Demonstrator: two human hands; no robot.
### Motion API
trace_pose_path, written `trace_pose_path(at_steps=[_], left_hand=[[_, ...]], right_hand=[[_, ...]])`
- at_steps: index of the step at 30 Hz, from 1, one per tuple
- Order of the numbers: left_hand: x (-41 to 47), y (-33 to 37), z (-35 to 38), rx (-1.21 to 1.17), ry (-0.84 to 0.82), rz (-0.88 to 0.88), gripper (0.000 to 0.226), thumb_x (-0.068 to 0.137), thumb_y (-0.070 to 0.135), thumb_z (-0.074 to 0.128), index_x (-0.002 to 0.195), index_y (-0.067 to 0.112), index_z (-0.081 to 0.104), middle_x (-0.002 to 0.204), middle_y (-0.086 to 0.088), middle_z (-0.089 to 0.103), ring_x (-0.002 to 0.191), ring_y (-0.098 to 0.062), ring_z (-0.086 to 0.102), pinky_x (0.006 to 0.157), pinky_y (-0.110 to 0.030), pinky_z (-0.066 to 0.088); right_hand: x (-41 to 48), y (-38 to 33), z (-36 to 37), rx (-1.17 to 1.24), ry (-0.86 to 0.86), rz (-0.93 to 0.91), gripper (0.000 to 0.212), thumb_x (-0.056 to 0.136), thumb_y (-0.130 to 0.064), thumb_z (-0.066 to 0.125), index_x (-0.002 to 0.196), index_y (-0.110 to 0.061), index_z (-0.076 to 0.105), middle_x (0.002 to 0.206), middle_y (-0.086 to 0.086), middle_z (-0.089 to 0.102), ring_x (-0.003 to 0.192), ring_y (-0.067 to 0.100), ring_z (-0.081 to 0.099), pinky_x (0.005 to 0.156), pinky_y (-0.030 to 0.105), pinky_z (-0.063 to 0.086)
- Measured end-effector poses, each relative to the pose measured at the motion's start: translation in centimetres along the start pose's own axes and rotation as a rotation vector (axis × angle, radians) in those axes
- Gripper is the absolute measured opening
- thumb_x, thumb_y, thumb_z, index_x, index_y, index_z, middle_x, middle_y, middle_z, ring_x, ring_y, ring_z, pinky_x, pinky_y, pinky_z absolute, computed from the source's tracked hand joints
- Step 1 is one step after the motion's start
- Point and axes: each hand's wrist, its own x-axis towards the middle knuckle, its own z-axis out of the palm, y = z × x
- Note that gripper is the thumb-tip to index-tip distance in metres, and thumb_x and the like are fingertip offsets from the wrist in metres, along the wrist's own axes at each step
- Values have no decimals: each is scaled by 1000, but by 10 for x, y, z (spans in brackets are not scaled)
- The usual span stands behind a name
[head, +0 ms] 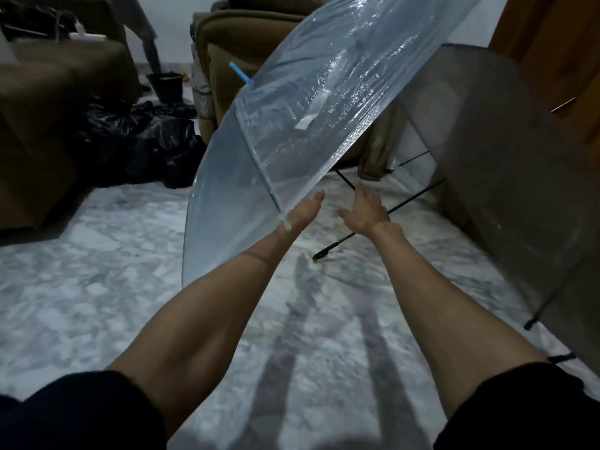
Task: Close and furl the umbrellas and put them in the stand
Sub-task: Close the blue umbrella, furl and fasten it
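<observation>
- Marbled grey-white floor (97,287) fills the near ground; brown sofas stand at the far left (48,92) and far centre (246,34), with black bags (152,138) heaped between them and a dark bucket (167,86) behind.
- Both bare forearms reach forward from dark sleeves (81,414), almost parallel.
- Left hand (303,212) is stretched out with its fingers straight and loose, gripping nothing; the wrist lies against the rim tip of the clear blue umbrella (292,118).
- That umbrella is open and tilted, its blue tip (241,74) pointing far left, the canopy above both hands.
- Right hand (365,211) is spread, fingers apart, holding nothing, just beside the left.
- A second, grey see-through umbrella (506,177) lies open at the right, its black shaft (357,233) slanting down to the floor under the right hand.
</observation>
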Motion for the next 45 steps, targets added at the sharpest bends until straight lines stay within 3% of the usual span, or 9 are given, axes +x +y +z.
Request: trace_pose_path(at_steps=[6, 15, 22, 25, 29, 33, 35, 39, 45], left_hand=[[63, 3, 54, -103, 95, -33, 86, 91, 50, 56, 151, 3, 17, 156, -16, 25, 141, -31, 31, 111, -38, 33], [138, 25, 85, -319, 31, -71, 74, 96, 43, 51, 150, 3, 19, 148, -17, 39, 131, -32, 43, 107, -40, 40], [166, 28, 80, -631, -29, -92, 14, 102, 20, 42, 108, 11, 51, 96, -10, 68, 70, -13, 65, 62, -27, 45], [166, 25, 67, -713, 45, -96, 18, 102, 14, 42, 85, 13, 48, 75, -10, 62, 36, -7, 54, 43, -22, 42], [158, 26, 38, -782, 69, -72, 22, 102, 11, 41, 81, 13, 43, 73, -13, 59, 56, -19, 60, 47, -29, 54], [143, 51, -7, -766, 65, 18, 9, 102, 10, 40, 95, 9, 47, 73, -15, 55, 59, -23, 57, 48, -37, 55], [135, 67, -31, -686, 102, 58, 11, 101, 8, 41, 110, 6, 47, 78, -19, 56, 57, -21, 55, 37, -30, 50], [114, 92, -71, -591, 101, 144, 5, 101, 9, 43, 97, 11, 46, 79, -13, 56, 58, -17, 55, 33, -24, 42], [91, 97, -106, -514, 98, 181, 24, 102, 11, 39, 79, 15, 44, 71, -10, 53, 58, -18, 54, 34, -25, 44]], right_hand=[[33, 41, 17, 47, -1, 10, 83, 98, -32, 52, 155, -14, -5, 163, 6, -3, 150, 27, -5, 121, 45, 9], [85, 56, 57, 171, -43, 9, 81, 100, -30, 49, 155, -13, -8, 163, 5, -10, 150, 25, -8, 121, 39, 6], [106, 45, 51, 200, -14, 29, 72, 102, -24, 44, 156, -12, -3, 163, 7, -3, 150, 26, 1, 121, 39, 10], [95, 33, 43, 132, 71, -9, 62, 101, -19, 42, 155, -13, 13, 159, 9, 17, 143, 30, 25, 113, 38, 28], [85, 4, 25, 81, 95, -51, 53, 98, -14, 44, 148, -26, 35, 140, 9, 47, 123, 30, 49, 97, 37, 43], [73, -22, 1, 167, 67, -71, 57, 97, -12, 43, 149, -34, 34, 139, 4, 53, 120, 27, 54, 90, 33, 46], [61, -34, -9, 206, 57, -79, 56, 98, -12, 43, 149, -32, 34, 140, 4, 53, 118, 27, 55, 90, 33, 47], [43, -55, -18, 361, 86, -99, 51, 94, -12, 49, 142, -27, 47, 126, 6, 63, 99, 24, 65, 76, 30, 53], [5, -60, -26, 149, 40, -171, 57, 91, -62, 49, 130, -23, 60, 124, 1, 64, 116, 22, 59, 95, 37, 48]])
